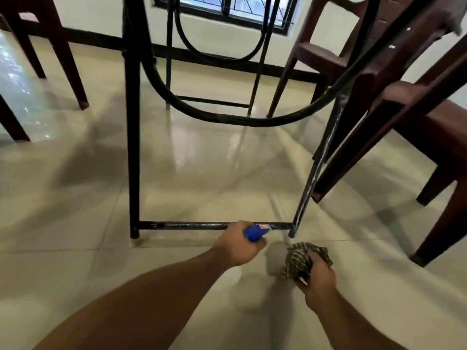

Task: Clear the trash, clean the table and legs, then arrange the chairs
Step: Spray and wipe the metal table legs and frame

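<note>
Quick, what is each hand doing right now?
The left hand grips a blue spray bottle.
The right hand holds a bunched striped cloth.

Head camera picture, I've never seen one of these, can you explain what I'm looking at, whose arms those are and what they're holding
There is no machine here. The one picture comes from a wide-angle camera worn on a person's head, looking forward and down, so the two bare arms are the wearer's own. It looks under a black metal table frame standing on a glossy tiled floor. The left hand grips a blue spray bottle aimed toward the frame's streaked bottom bar. The right hand holds a bunched striped cloth near the foot of the right leg. Dark brown chairs stand around.
</note>
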{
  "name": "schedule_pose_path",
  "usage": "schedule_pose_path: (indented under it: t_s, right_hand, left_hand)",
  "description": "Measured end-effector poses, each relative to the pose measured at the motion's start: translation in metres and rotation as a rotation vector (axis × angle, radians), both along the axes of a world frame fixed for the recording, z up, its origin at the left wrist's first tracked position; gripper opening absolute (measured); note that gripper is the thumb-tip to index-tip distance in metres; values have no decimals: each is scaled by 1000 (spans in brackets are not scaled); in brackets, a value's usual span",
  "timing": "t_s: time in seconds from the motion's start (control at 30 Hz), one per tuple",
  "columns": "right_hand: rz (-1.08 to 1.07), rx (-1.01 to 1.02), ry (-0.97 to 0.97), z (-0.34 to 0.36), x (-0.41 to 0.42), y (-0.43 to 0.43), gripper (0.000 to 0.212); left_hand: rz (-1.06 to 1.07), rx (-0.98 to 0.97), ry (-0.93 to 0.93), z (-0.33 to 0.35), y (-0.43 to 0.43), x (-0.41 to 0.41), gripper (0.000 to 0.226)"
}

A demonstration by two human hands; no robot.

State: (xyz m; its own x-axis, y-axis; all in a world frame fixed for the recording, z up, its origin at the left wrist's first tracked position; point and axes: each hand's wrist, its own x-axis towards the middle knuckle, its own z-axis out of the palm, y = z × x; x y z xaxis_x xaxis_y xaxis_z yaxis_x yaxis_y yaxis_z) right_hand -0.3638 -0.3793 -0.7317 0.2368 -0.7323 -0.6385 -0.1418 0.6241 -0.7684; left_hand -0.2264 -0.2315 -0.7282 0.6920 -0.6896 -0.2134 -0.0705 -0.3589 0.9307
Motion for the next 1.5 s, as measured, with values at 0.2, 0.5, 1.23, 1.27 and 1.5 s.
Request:
schedule_pose_path:
  t_s: [0.2,0.5,1.23,1.27,1.5]
  right_hand:
    - [13,-192,-57,-14,16,-20,20]
    - [655,-1212,356,-34,57,-28,47]
    - [1291,-1369,805,-61,113,9,77]
    - [1442,-1417,704,-61,113,20,81]
    - [1118,-1239,1192,-53,117,28,61]
  left_hand:
    - [59,26,76,-11,-53,-10,10]
    - [148,142,8,-23,-67,-9,10]
    - [245,175,79,-31,9,36,16]
    - [219,192,55,-31,14,36,12]
    - [257,197,131,-26,48,45,17]
